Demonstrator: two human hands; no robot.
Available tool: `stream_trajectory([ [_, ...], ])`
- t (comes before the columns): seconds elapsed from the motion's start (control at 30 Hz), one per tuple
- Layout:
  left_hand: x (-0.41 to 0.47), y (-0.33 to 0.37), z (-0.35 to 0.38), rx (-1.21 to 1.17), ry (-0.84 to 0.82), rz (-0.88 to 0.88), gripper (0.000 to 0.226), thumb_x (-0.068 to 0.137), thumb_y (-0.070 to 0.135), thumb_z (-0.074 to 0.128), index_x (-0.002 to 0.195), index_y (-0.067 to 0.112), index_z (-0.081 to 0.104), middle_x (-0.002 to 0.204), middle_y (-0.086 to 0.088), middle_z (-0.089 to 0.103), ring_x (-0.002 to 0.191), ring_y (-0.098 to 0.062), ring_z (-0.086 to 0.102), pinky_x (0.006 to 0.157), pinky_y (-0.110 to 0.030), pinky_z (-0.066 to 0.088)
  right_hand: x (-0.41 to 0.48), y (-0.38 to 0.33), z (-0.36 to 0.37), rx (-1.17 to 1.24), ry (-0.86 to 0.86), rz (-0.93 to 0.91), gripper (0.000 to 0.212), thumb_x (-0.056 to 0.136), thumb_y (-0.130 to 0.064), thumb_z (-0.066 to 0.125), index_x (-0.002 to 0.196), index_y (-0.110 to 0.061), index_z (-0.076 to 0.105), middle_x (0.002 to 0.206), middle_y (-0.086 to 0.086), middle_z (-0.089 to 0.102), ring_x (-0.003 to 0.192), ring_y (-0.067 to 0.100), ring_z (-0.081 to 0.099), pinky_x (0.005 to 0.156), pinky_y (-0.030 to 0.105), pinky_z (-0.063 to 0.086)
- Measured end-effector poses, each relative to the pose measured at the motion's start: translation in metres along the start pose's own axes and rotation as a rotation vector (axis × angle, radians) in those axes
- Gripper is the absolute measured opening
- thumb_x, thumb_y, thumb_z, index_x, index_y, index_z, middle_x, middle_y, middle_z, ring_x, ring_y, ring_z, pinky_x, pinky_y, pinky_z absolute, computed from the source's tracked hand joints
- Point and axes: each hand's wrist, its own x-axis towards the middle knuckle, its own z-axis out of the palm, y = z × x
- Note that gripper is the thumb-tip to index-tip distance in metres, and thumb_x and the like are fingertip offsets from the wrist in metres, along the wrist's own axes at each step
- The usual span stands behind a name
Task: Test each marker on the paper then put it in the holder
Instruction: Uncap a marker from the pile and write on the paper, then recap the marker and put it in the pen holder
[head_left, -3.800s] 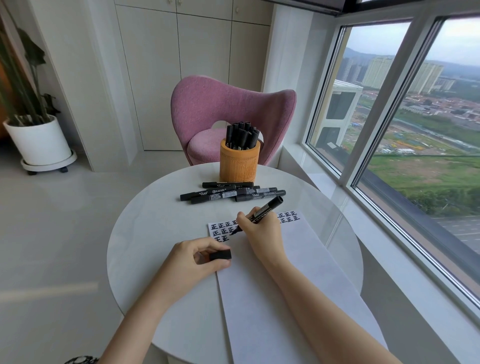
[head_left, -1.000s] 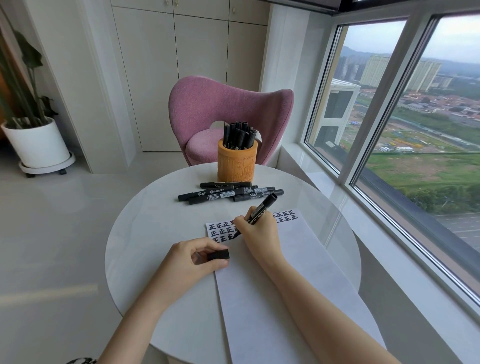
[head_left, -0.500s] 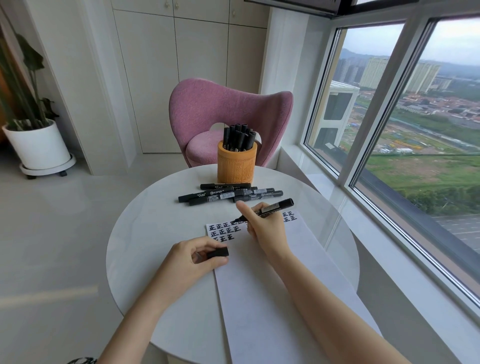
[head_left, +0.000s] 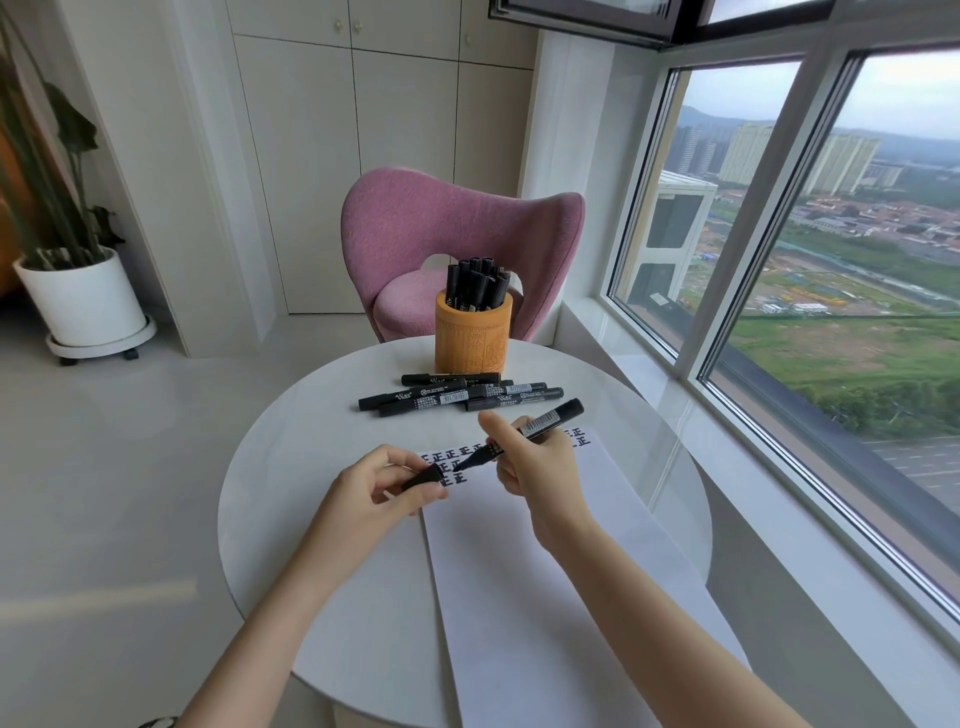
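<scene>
Marker (head_left: 546, 422): black and uncapped, above the far end of the paper, near the table's middle. It lies slanted, with its tip toward 8 o'clock and its barcoded tail toward 2 o'clock.
Right hand (head_left: 540, 467): grasps the marker round the barrel, with the forefinger stretched out straight toward 11 o'clock.
Cap (head_left: 423, 477): black, just beside the marker's tip on its 9 o'clock side, with its mouth turned toward the tip. Whether the two touch cannot be told.
Left hand (head_left: 379, 493): pinches the cap between thumb and curled fingertips, at 9 o'clock from the right hand.
Paper (head_left: 519, 571): a long white sheet lying flat, running from the table's middle out over the rim at 5 o'clock.
Marks (head_left: 451, 457): rows of one repeated black character along the paper's far edge, partly hidden behind the hands.
Loose markers (head_left: 457, 395): several capped black ones lying on their sides in a loose bunch, just past the paper toward 12 o'clock.
Holder (head_left: 472, 338): an upright orange-tan cylinder near the table's 12 o'clock rim, just behind the loose markers.
Markers in holder (head_left: 475, 283): a cluster of black ones standing on end inside it.
Table (head_left: 291, 467): round, with a white top.
Chair (head_left: 441, 228): pink upholstery, beyond the table at 12 o'clock.
Window (head_left: 779, 260): along the 3 o'clock side, with buildings and green land outside.
Potted plant (head_left: 83, 301): in a white pot on a wheeled base, on the floor at 10 o'clock.
</scene>
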Motion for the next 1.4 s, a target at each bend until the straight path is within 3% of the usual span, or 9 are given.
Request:
stream_trajectory([
  [0.2, -0.003, 0.009, 0.006, 0.009, -0.009, 0.013, 0.034, 0.063, 0.037, 0.083, 0.085, 0.022, 0.061, 0.089, 0.002, 0.076, 0.079, -0.035, 0.061, 0.078, -0.039, 0.045, -0.005, 0.001, 0.007, -0.051, -0.004, -0.011, 0.042, 0.086, -0.01, 0.063, 0.059, -0.017, 0.032, 0.05, -0.004, 0.024, 0.046, 0.013, 0.019, 0.041, 0.019, 0.022],
  [0.37, -0.01, 0.016, 0.021, 0.079, 0.097, 0.095, 0.02, 0.074, 0.011, 0.078, 0.078, 0.014, 0.058, 0.077, 0.003, 0.074, 0.051, 0.001, 0.049, 0.06, -0.013, 0.038, -0.011, 0.006, 0.014, -0.072, 0.002, -0.01, 0.037, 0.084, -0.003, 0.058, 0.06, -0.015, 0.031, 0.051, -0.001, 0.023, 0.047, 0.015, 0.02, 0.041, 0.019, 0.024],
  [0.6, -0.014, 0.022, 0.035, 0.307, 0.264, 0.298, 0.015, 0.076, 0.007, 0.076, 0.08, 0.008, 0.061, 0.071, 0.009, 0.063, 0.053, 0.008, 0.046, 0.054, -0.006, 0.034, -0.01, 0.0, 0.015, 0.007, 0.025, 0.016, 0.043, 0.085, 0.0, 0.056, 0.056, -0.017, 0.028, 0.046, -0.006, 0.022, 0.041, 0.011, 0.019, 0.04, 0.018, 0.022],
  [0.9, -0.007, 0.026, 0.027, 0.229, 0.246, 0.242, 0.012, 0.083, 0.012, 0.068, 0.09, 0.021, 0.063, 0.08, 0.014, 0.071, 0.061, 0.003, 0.061, 0.057, -0.008, 0.04, -0.004, -0.01, 0.013, -0.101, -0.111, 0.114, 0.052, 0.083, -0.046, 0.069, 0.057, -0.012, 0.039, 0.049, 0.002, 0.03, 0.046, 0.016, 0.028, 0.044, 0.021, 0.024],
  [1.0, -0.002, 0.023, 0.022, 0.242, 0.305, 0.222, 0.005, 0.085, 0.02, 0.066, 0.09, 0.022, 0.065, 0.074, 0.009, 0.071, 0.067, -0.01, 0.064, 0.061, -0.02, 0.047, -0.006, -0.016, 0.01, -0.251, -0.158, 0.173, 0.056, 0.079, -0.06, 0.065, 0.069, -0.006, 0.062, 0.053, 0.006, 0.041, 0.048, 0.018, 0.038, 0.047, 0.021, 0.032],
  [1.13, 0.003, 0.024, 0.015, 0.226, 0.352, 0.204, 0.006, 0.088, 0.022, 0.063, 0.084, 0.019, 0.068, 0.065, 0.004, 0.067, 0.063, -0.003, 0.061, 0.056, -0.008, 0.04, -0.004, -0.011, 0.002, -0.453, 0.004, -0.215, 0.033, 0.087, -0.038, 0.067, 0.071, -0.012, 0.057, 0.052, 0.0, 0.041, 0.048, 0.009, 0.036, 0.051, 0.021, 0.03],
  [1.23, 0.004, 0.025, 0.014, 0.24, 0.328, 0.187, 0.015, 0.089, 0.025, 0.06, 0.079, 0.016, 0.067, 0.061, 0.004, 0.064, 0.057, -0.001, 0.056, 0.053, -0.007, 0.037, 0.0, -0.006, -0.001, -0.648, -0.138, -0.566, 0.014, 0.085, -0.01, 0.07, 0.097, -0.013, 0.063, 0.078, -0.005, 0.047, 0.06, 0.006, 0.043, 0.061, 0.011, 0.035],
  [1.3, 0.006, 0.026, 0.015, 0.248, 0.317, 0.188, 0.019, 0.09, 0.027, 0.059, 0.078, 0.014, 0.067, 0.059, 0.005, 0.062, 0.055, 0.0, 0.054, 0.052, -0.008, 0.036, 0.005, 0.002, -0.002, -0.771, -0.218, -0.689, 0.022, 0.082, -0.007, 0.072, 0.103, -0.013, 0.066, 0.096, -0.004, 0.046, 0.068, 0.004, 0.047, 0.068, 0.013, 0.041],
  [1.4, 0.009, 0.028, 0.018, 0.265, 0.291, 0.198, 0.022, 0.09, 0.03, 0.059, 0.078, 0.013, 0.066, 0.059, 0.006, 0.061, 0.055, 0.002, 0.055, 0.052, -0.007, 0.037, 0.009, 0.009, 0.001, -0.752, -0.177, -0.764, 0.014, 0.082, -0.013, 0.072, 0.093, -0.008, 0.066, 0.095, -0.002, 0.049, 0.067, 0.004, 0.047, 0.065, 0.02, 0.045],
])
